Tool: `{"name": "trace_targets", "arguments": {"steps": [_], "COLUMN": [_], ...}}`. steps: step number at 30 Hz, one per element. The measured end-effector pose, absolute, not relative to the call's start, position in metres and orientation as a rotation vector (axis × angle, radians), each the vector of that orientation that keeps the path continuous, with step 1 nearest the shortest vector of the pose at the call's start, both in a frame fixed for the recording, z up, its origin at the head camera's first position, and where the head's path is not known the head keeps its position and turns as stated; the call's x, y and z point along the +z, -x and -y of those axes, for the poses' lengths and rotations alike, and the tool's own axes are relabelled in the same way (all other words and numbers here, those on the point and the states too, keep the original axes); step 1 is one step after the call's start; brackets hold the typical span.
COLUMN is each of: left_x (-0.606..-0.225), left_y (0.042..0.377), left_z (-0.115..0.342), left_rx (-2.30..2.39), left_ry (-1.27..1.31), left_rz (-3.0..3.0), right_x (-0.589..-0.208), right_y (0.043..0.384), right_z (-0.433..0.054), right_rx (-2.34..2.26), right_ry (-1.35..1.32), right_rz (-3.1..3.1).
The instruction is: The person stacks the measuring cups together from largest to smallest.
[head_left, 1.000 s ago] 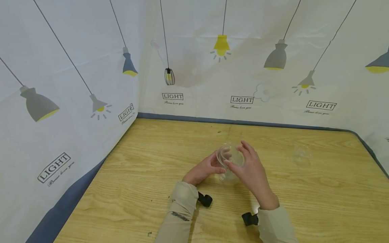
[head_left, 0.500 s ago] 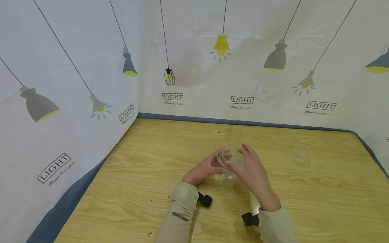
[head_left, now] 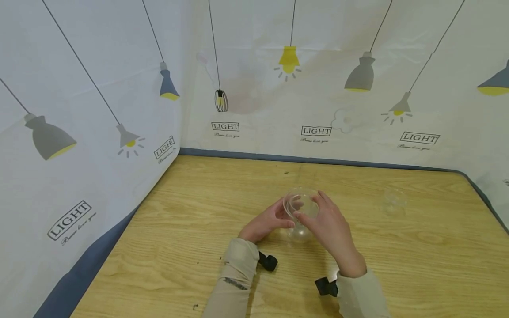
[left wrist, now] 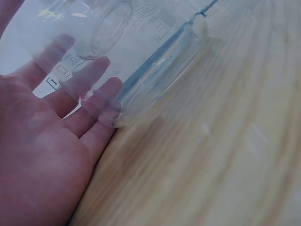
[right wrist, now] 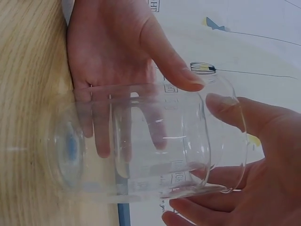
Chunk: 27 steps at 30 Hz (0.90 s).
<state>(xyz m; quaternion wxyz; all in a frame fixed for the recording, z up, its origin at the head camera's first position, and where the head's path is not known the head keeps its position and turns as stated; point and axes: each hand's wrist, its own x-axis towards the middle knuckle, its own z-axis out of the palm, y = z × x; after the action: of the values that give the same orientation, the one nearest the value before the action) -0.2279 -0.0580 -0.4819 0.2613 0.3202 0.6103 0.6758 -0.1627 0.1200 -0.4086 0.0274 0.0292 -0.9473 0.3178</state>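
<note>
A clear glass cup (right wrist: 70,146) stands upright on the wooden table. Nested inside it is a smaller clear glass insert (right wrist: 150,141), whose flared rim stands above the cup's rim in the right wrist view. My left hand (head_left: 270,222) holds the cup from the left side, its fingers lying along the far wall and its thumb near the top. My right hand (head_left: 332,232) grips the insert by its rim from the right, thumb on the near side and fingers on the far side. In the left wrist view, the fingers (left wrist: 101,92) show through glass.
A small clear glass piece (head_left: 395,198), faint against the wood, lies on the table (head_left: 199,274) at the right. White cloth (head_left: 258,88) printed with lamps encloses the table at the back and sides. Black camera mounts (head_left: 327,287) hang at both wrists.
My right hand's fingers have dropped slightly, with the insert still in its grip. The left hand and the cup have stayed in place.
</note>
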Motion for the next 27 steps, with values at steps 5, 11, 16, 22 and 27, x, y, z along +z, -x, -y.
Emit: {"name": "trace_targets", "arguments": {"steps": [5, 11, 16, 22, 27], "left_x": [-0.483, -0.482, -0.480, -0.483, -0.497], "left_y": [0.229, 0.229, 0.227, 0.228, 0.235], "left_z": [0.058, 0.057, 0.058, 0.058, 0.056], "left_rx": [1.819, 1.818, 1.820, 1.820, 1.821], "left_ry": [-0.877, -0.846, -0.830, -0.828, -0.817], "left_rz": [-1.646, -1.662, -1.677, -1.677, -1.696], "right_x": [-0.403, -0.395, -0.390, -0.385, -0.381], "right_y": [0.163, 0.165, 0.167, 0.169, 0.171], "right_z": [-0.119, -0.119, -0.119, -0.120, -0.120], "right_rx": [0.943, 0.844, 0.801, 0.757, 0.730], "right_ry": [-0.064, -0.070, -0.079, -0.112, -0.127], "right_rz": [2.972, 3.018, 3.063, 3.114, 3.151]}}
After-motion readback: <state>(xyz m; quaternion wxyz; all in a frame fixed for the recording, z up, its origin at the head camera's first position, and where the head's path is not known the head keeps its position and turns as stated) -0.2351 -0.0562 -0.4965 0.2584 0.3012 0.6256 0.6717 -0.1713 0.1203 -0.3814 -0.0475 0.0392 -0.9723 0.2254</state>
